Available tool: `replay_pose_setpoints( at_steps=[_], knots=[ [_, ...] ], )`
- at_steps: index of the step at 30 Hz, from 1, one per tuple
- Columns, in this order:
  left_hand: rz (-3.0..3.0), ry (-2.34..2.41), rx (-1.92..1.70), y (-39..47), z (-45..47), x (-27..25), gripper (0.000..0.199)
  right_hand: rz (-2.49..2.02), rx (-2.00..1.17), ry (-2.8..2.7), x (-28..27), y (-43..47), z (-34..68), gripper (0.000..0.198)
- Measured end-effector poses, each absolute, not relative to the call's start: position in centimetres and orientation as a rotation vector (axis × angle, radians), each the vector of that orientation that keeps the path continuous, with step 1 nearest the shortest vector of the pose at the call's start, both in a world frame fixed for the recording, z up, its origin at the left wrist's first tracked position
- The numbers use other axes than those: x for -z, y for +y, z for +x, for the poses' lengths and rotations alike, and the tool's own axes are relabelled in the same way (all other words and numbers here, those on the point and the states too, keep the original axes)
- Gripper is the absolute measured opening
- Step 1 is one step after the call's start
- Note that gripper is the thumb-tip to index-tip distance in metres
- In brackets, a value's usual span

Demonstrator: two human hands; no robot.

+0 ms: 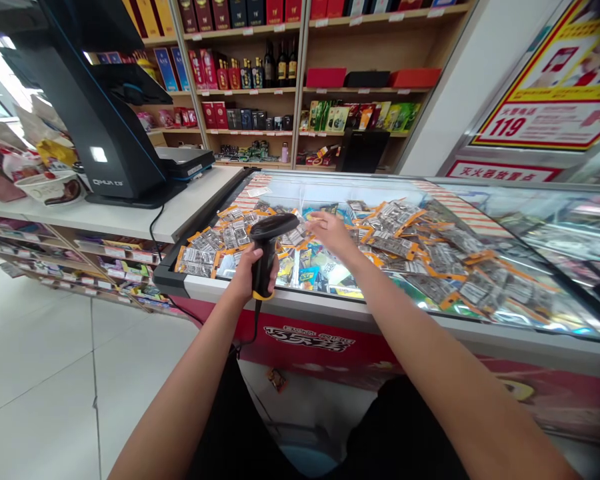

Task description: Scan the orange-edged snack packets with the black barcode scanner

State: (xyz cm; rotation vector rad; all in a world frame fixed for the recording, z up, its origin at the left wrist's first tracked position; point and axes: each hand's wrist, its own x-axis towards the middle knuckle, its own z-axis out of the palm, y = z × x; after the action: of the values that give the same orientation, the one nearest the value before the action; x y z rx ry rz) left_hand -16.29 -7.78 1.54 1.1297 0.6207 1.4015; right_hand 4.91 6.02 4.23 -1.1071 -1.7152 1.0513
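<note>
Left hand (247,273) gripping barcode scanner (263,260), right hand (327,230) ahead of its nose.
I'm wrapping left fingers around the handle above the freezer (210,289)'s front edge, near its left corner, likely aiming the nose rightward. Right fingers are bunching over packets (393,244) lying across the top; can't tell if they're pinching one.

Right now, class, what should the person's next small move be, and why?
Probably aim the scanner at the packet near the right hand. The left hand grips the scanner by its handle, and its head reaches toward the right hand, with that packet partly behind it. Whether the right fingers hold the packet is unclear.
</note>
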Motion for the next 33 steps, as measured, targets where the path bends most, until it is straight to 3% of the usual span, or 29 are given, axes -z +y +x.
replay_pose_setpoints(
  at_steps=[2,5,10,17,25,28,31,33],
  knots=[
    [1.134,0.623,-1.397,-7.9,-16.2,-1.7,0.067,-1.106,-0.774,-1.966,-4.2,5.5,4.4,0.032],
    [1.126,0.629,-1.393,-8.1,-16.2,-1.9,0.065,-1.197,-0.433,-2.128,-4.6,5.4,5.0,0.036],
    [1.174,0.644,-1.364,-8.2,-16.1,-2.1,0.062,-1.700,-0.093,-1.886,-4.2,7.2,9.6,0.041],
    [1.148,0.638,-1.357,-8.0,-16.2,-1.9,0.063,-1.525,-0.162,-2.093,-1.2,8.9,10.3,0.044],
    [1.147,0.627,-1.354,-7.9,-16.3,-1.6,0.067,-1.569,-0.178,-2.241,-2.2,7.3,8.9,0.041],
    [1.159,0.630,-1.352,-7.9,-16.3,-1.6,0.069,-1.532,-0.133,-2.267,-2.6,7.3,9.0,0.049],
    [1.170,0.633,-1.356,-7.9,-16.3,-1.6,0.069,-1.497,-0.122,-2.165,-3.1,7.6,8.8,0.070],
    [1.176,0.636,-1.355,-7.9,-16.3,-1.6,0.069,-1.478,-0.141,-2.047,-3.6,7.7,8.7,0.068]
  ],
)
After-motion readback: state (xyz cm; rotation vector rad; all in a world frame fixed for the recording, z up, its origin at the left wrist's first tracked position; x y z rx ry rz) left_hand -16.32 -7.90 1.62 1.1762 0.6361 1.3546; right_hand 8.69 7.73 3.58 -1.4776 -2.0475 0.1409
